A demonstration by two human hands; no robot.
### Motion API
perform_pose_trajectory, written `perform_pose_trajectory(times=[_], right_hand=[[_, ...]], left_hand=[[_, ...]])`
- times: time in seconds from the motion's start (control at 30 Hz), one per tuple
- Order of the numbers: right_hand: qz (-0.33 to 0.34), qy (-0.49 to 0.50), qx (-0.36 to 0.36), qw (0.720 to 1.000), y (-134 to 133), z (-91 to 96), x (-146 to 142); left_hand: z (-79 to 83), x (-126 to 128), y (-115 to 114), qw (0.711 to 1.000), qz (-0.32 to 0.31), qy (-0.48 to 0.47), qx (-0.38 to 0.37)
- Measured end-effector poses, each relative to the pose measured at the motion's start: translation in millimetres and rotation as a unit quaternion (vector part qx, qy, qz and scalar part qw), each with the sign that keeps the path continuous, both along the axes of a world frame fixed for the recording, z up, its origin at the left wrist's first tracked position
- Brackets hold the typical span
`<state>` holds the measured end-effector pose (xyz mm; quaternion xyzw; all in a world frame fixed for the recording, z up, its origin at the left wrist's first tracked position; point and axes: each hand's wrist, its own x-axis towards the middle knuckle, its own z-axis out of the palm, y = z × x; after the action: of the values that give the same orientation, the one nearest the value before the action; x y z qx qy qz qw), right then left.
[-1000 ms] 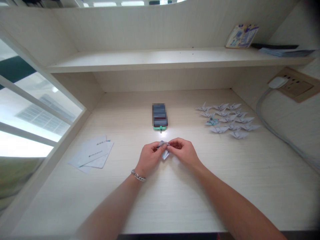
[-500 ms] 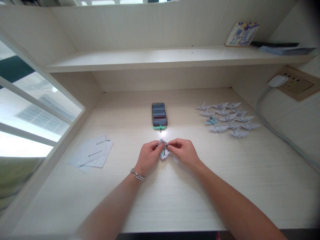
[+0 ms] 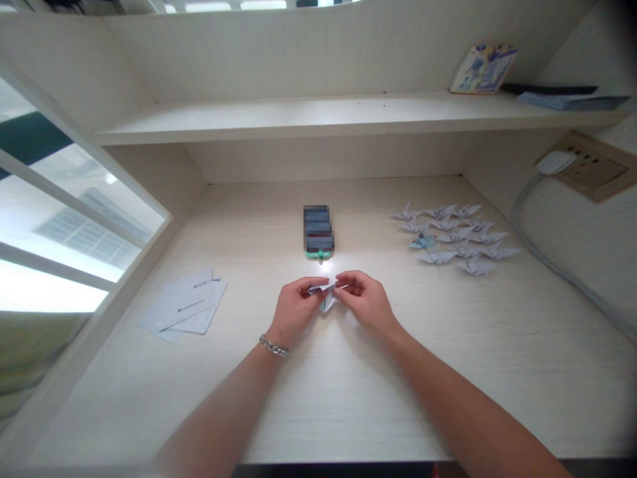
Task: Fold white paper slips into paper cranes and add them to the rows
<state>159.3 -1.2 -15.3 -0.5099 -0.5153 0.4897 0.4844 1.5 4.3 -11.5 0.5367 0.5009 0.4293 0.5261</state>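
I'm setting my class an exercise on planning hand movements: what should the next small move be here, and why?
Probably the right hand should press a crease on the folded paper while the left hand steadies it. Both hands' fingertips are on the paper, and its upper flap appears to stand out from the pointed lower part rather than lie flat.

We see phone [image 3: 318,229] toward back of table [image 3: 239,226], printed pkt [image 3: 484,69] on R end of shelf [image 3: 273,114], wht plug [image 3: 555,162] w/ cable [image 3: 582,292] in wall skt [image 3: 604,169].
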Motion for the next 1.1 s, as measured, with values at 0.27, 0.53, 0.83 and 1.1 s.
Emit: perform_pose_trajectory(times=[0.27,0.53,0.83,1.1], right_hand=[[0.027,0.075,-0.015,0.997,-1,-4.4,-6],[-0.012,0.027,-0.005,1.000,-1,-2.9,-4],[-0.018,-0.029,0.020,0.999,-1,2.4,-2],[-0.011,0.001,-0.010,1.000,0,4.9,-1]], left_hand=[[-8.5,0,3,0.996,0.022,-0.085,-0.026],[-1.3,2,0,0.992,0.023,-0.110,-0.049],[6.7,4,-4,0.999,-0.022,-0.035,-0.004],[5.1,3,-3,0.999,-0.026,-0.018,-0.006]])
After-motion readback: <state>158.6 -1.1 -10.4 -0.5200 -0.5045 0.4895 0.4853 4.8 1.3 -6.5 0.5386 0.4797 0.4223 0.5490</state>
